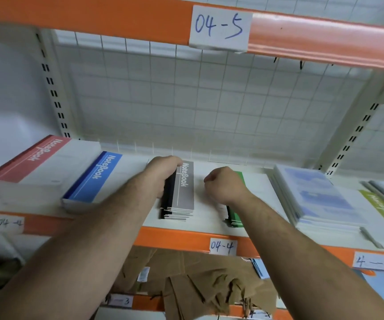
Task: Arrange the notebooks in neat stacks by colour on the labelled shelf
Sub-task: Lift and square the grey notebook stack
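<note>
While the left hand (163,174) grips the left edge of the grey notebook stack (185,192) on the 04-4 shelf (177,239), the curled right hand (225,184) sits between this stack and the green stack (235,219); whether it holds anything I cannot tell. Further left lie one red stack (36,158) and one blue stack (94,179).

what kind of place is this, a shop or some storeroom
Most likely a stationery stockroom or shop back room: white metal racking with orange front rails, handwritten paper labels such as 04-4, and piles of identical notebooks, like the red-covered notebook stack and the grey-covered notebook stack.
</note>
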Tool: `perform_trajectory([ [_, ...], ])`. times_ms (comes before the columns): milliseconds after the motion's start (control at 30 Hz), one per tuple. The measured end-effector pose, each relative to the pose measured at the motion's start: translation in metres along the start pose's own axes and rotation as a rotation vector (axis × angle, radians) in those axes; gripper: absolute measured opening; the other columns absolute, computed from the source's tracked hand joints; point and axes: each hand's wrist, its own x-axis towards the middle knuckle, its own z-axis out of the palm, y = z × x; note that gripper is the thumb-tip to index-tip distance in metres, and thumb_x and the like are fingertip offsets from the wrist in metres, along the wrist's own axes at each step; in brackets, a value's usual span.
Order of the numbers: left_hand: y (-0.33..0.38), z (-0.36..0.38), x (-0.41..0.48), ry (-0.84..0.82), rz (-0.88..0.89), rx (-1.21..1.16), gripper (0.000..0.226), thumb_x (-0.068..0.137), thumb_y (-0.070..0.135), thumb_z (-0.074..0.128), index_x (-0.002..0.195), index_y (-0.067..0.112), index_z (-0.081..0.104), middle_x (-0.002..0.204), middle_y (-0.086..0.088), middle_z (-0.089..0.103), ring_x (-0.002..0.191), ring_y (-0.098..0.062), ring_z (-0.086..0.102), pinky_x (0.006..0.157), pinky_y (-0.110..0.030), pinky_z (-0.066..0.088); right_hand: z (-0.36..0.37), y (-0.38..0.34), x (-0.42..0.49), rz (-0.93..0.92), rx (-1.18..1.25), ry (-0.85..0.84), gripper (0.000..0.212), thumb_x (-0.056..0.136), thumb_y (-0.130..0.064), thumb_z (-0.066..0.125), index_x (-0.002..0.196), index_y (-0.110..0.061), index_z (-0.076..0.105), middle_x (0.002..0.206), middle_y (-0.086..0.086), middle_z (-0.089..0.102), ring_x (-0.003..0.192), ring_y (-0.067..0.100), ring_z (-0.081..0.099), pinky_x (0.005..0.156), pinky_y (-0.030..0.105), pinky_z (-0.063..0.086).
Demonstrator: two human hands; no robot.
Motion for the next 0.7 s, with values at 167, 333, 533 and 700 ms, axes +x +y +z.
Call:
perform_trajectory([
  [167,0.002,0.003,0.007,-0.032,0.008,0.054,0.03,0.077,0.029,0.069,0.1,0.009,0.068,0.085,-0.008,0.074,0.071,-0.026,0.071,0.07,-0.035,0.06,-0.005,0.002,0.002,0.032,0.084,0.002,0.026,0.089,-0.007,0.052,0.101,-0.004,0.074,0.105,0.011,0.073,0.099,0.026,0.065,0.087,0.034,0.056],
  [333,-0.001,0.005,0.022,-0.079,0.006,0.155,0.035,0.075,0.018,0.075,0.105,0.006,0.063,0.102,-0.017,0.071,0.095,-0.035,0.07,0.091,-0.051,0.056,-0.005,-0.001,0.001,0.047,0.096,-0.011,0.026,0.09,-0.007,0.053,0.105,-0.005,0.074,0.108,0.009,0.072,0.103,0.025,0.065,0.091,0.033,0.054],
  [533,-0.008,0.005,0.027,-0.119,0.029,0.118,0.023,0.088,-0.002,0.067,0.11,0.003,0.061,0.098,-0.017,0.066,0.096,-0.035,0.064,0.086,-0.043,0.052,-0.001,-0.003,-0.001,0.072,0.098,-0.023,0.029,0.09,-0.007,0.054,0.112,-0.008,0.072,0.114,0.007,0.07,0.106,0.024,0.063,0.09,0.029,0.052],
  [700,-0.013,-0.01,0.028,-0.112,0.119,-0.045,0.031,0.082,0.003,0.072,0.112,0.003,0.066,0.107,-0.016,0.071,0.099,-0.036,0.067,0.093,-0.05,0.054,-0.002,0.001,0.001,0.122,0.189,0.144,0.025,0.089,-0.025,0.064,0.112,-0.019,0.055,0.097,-0.005,0.061,0.094,0.019,0.057,0.072,0.022,0.045],
])
